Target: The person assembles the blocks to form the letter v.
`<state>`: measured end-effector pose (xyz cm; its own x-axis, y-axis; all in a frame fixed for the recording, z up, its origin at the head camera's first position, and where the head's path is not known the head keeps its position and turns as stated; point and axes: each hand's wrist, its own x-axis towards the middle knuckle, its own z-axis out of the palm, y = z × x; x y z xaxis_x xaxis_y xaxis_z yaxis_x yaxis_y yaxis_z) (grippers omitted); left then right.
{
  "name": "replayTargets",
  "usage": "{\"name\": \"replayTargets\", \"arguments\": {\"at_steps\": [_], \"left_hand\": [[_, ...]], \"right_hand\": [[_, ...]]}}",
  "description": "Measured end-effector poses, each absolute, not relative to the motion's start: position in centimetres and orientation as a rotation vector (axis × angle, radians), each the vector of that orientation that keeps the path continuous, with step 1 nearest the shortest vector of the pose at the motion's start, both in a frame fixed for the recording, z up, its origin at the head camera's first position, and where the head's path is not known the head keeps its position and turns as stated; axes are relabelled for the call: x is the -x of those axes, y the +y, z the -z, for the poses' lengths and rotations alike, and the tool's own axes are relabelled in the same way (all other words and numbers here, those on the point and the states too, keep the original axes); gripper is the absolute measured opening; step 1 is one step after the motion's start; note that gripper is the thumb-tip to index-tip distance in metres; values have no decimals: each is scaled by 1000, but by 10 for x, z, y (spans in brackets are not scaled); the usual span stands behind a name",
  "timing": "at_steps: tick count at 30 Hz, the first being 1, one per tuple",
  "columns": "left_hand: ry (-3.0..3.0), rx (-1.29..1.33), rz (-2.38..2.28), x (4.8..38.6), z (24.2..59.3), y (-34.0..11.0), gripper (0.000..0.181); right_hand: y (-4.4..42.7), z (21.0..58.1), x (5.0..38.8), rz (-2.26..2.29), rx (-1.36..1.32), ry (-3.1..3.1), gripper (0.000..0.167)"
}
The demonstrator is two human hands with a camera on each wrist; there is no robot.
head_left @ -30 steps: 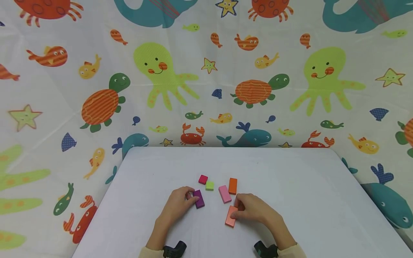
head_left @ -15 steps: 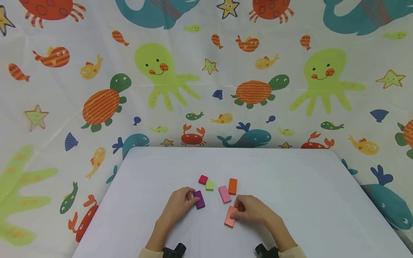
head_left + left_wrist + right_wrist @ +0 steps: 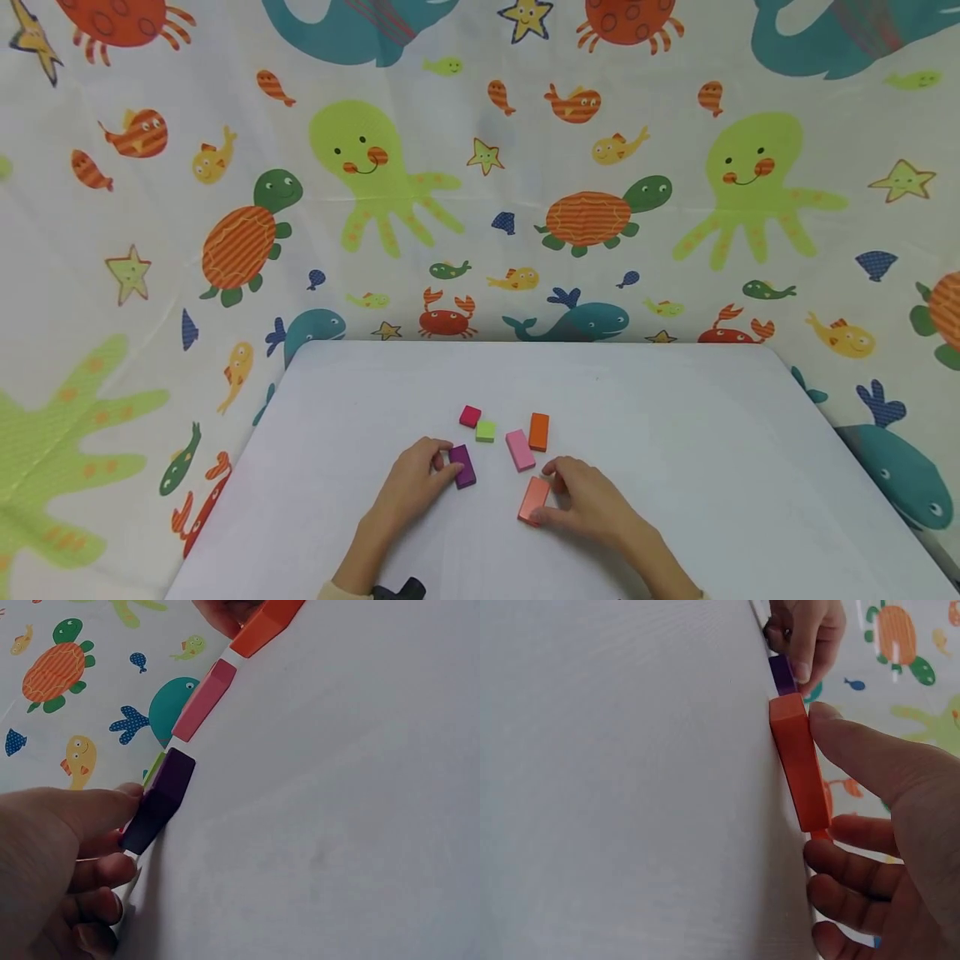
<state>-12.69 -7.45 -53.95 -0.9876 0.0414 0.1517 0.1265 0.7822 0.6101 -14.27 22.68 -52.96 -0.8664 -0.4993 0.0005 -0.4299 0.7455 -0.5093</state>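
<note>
On the white table in the head view, my left hand holds the purple block between thumb and fingers at its left side. The left wrist view shows the thumb against this purple block. My right hand has its thumb at the near end of the salmon block and its index finger by the far end. In the right wrist view, thumb and index finger lie at opposite ends of that salmon block, which looks orange there; other fingers are bent beside it.
Beyond the hands lie a pink block, an orange block, a small green block and a small red block close to the green one. A sea-animal cloth hangs behind the white table.
My right thumb has shifted toward the near end of the salmon block, and thumb and index finger are spread wider. My left hand and the purple block have hardly moved.
</note>
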Motion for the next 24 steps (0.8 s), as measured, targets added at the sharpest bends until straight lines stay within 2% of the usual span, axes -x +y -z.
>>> {"name": "replayTargets", "arguments": {"at_steps": [13, 24], "left_hand": [[-2908, 196, 945, 114, 539, -63, 41], [-2945, 220, 936, 104, 537, -54, 46]], "right_hand": [[228, 533, 137, 804, 839, 2899, 41], [226, 533, 135, 828, 825, 2882, 38]]}}
